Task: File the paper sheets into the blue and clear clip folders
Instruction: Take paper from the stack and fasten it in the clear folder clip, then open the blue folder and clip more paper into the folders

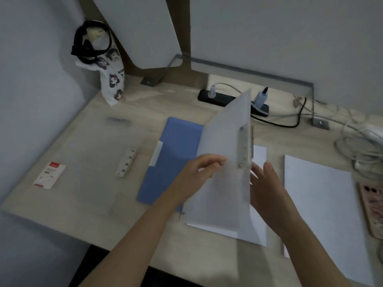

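Observation:
The clear clip folder [228, 141] stands half open in the middle of the desk, its cover raised, a metal clip [244, 146] along its spine. My left hand [199, 175] pinches the raised cover's edge. My right hand [267, 183] is behind the cover, fingers straight, over the white sheet [259, 154] lying inside the folder. The blue folder [172, 158] lies shut and flat to the left, partly under the clear one. A stack of white paper sheets [317, 195] lies to the right.
A black power strip [217, 98] with plugs and cables [352, 129] runs along the back. A patterned cloth bag [112, 75] leans at the back left. A small card [49, 175], a patterned strip [126, 162] and a grey bar [118, 121] lie on the wooden desk [83, 204].

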A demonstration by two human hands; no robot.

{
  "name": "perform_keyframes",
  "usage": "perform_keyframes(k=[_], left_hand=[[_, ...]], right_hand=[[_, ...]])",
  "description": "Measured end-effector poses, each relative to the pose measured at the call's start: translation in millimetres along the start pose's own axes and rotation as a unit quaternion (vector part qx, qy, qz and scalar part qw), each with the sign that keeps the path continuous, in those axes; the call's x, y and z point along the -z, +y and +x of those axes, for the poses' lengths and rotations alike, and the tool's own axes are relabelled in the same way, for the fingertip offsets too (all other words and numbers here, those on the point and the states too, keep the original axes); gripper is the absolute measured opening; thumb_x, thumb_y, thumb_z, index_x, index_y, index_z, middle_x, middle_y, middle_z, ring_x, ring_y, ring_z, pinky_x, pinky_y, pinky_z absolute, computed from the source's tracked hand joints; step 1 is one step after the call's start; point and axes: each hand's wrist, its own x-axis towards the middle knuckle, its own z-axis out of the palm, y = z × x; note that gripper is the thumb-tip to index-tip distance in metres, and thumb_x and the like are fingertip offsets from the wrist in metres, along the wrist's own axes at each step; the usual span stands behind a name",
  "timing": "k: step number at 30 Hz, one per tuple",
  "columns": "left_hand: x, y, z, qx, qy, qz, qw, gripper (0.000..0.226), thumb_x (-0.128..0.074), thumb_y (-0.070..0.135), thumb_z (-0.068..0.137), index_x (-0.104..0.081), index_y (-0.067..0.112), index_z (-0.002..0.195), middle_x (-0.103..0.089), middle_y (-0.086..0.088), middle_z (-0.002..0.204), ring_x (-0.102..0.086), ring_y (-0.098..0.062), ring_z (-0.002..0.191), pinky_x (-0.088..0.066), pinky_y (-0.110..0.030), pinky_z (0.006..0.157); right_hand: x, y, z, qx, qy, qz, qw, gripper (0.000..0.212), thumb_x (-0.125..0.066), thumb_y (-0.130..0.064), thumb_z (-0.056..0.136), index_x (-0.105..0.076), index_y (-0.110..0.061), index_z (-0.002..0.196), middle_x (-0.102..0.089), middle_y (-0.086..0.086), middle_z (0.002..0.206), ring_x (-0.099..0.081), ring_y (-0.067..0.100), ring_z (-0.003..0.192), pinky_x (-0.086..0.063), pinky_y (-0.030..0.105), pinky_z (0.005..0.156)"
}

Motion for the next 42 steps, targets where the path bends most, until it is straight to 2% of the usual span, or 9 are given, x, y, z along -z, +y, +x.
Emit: perform_keyframes(k=[7, 11, 17, 22, 29, 32, 35, 38, 42], left_hand=[[-35.8, -73.2, 13.8, 0.144, 0.131, 0.147, 0.970, 0.046, -0.053, 0.014, 0.090, -0.042, 0.013, 0.134, -0.037, -0.005, 0.139, -0.036, -0.021, 0.131, -0.033, -0.032, 0.108], [-39.1, -92.5, 12.9, 0.202, 0.128, 0.072, 0.968, 0.043, -0.054, 0.013, 0.087, -0.037, 0.024, 0.126, -0.048, 0.006, 0.120, -0.054, -0.014, 0.101, -0.045, -0.020, 0.075], [-30.5, -100.1, 14.7, 0.245, 0.155, 0.076, 0.954, 0.031, -0.047, 0.017, 0.089, -0.043, 0.017, 0.120, -0.056, -0.009, 0.112, -0.056, -0.013, 0.076, -0.042, -0.017, 0.051], [5.8, -107.2, 17.4, 0.235, 0.213, 0.079, 0.945, 0.036, -0.048, 0.015, 0.087, -0.046, 0.009, 0.123, -0.055, -0.014, 0.100, -0.052, -0.021, 0.075, -0.041, -0.024, 0.053], [62.8, -120.1, 13.4, 0.228, 0.248, 0.081, 0.938, 0.030, -0.050, 0.014, 0.083, -0.052, 0.006, 0.113, -0.056, -0.021, 0.099, -0.053, -0.022, 0.073, -0.045, -0.029, 0.060], [79.4, -123.2, 8.1, 0.226, 0.250, 0.100, 0.936, 0.027, -0.051, 0.016, 0.085, -0.053, 0.009, 0.111, -0.058, -0.024, 0.108, -0.057, -0.027, 0.076, -0.048, -0.030, 0.055], [99.9, -116.0, 2.5, 0.191, 0.266, 0.126, 0.936, 0.031, -0.055, 0.022, 0.090, -0.051, 0.014, 0.120, -0.051, -0.014, 0.126, -0.057, -0.029, 0.105, -0.052, -0.039, 0.085], [140.7, -113.3, -3.4, 0.175, 0.306, 0.183, 0.918, 0.047, -0.057, 0.015, 0.089, -0.043, 0.008, 0.133, -0.036, -0.013, 0.139, -0.038, -0.028, 0.127, -0.036, -0.036, 0.101], [213.7, -111.4, -7.7, 0.197, 0.326, 0.252, 0.890, 0.054, -0.059, 0.016, 0.086, -0.041, 0.009, 0.136, -0.033, -0.018, 0.143, -0.029, -0.035, 0.132, -0.030, -0.043, 0.106]], right_hand=[[74.2, 42.9, -9.6, -0.033, 0.249, -0.123, 0.960, 0.034, -0.052, -0.015, 0.092, -0.050, -0.011, 0.125, -0.062, 0.013, 0.116, -0.061, 0.018, 0.085, -0.047, 0.027, 0.068], [89.8, 70.0, 9.3, -0.095, 0.304, -0.253, 0.914, 0.051, -0.059, -0.013, 0.087, -0.042, -0.013, 0.135, -0.044, 0.012, 0.131, -0.049, 0.032, 0.111, -0.041, 0.039, 0.097], [70.3, 71.2, 26.1, -0.114, 0.298, -0.307, 0.897, 0.063, -0.063, -0.013, 0.083, -0.036, -0.013, 0.140, -0.042, 0.018, 0.134, -0.048, 0.026, 0.104, -0.037, 0.029, 0.086], [43.7, 73.6, 36.1, -0.118, 0.259, -0.285, 0.915, 0.063, -0.062, -0.014, 0.084, -0.033, -0.015, 0.141, -0.030, 0.018, 0.140, -0.047, 0.033, 0.117, -0.039, 0.043, 0.103], [7.1, 76.7, 58.1, -0.056, 0.181, -0.271, 0.944, 0.044, -0.054, -0.001, 0.088, -0.044, -0.003, 0.131, -0.047, -0.002, 0.110, -0.051, 0.010, 0.087, -0.044, 0.008, 0.074], [0.3, 81.0, 68.7, -0.051, 0.204, -0.329, 0.921, 0.030, -0.054, 0.002, 0.086, -0.054, 0.008, 0.115, -0.053, 0.017, 0.107, -0.058, 0.036, 0.097, -0.048, 0.030, 0.078], [-8.3, 76.3, 79.2, -0.023, 0.245, -0.371, 0.896, 0.024, -0.054, 0.008, 0.081, -0.053, 0.021, 0.101, -0.057, 0.040, 0.100, -0.055, 0.054, 0.092, -0.048, 0.052, 0.076], [-33.7, 67.9, 92.0, 0.004, 0.240, -0.406, 0.882, 0.038, -0.054, -0.007, 0.088, -0.053, -0.005, 0.126, -0.044, 0.017, 0.132, -0.046, 0.033, 0.120, -0.040, 0.042, 0.100], [-94.5, 61.3, 124.6, 0.044, 0.152, -0.402, 0.902, 0.038, -0.052, -0.012, 0.091, -0.048, -0.018, 0.129, -0.041, 0.002, 0.130, -0.040, 0.019, 0.127, -0.031, 0.026, 0.102]])
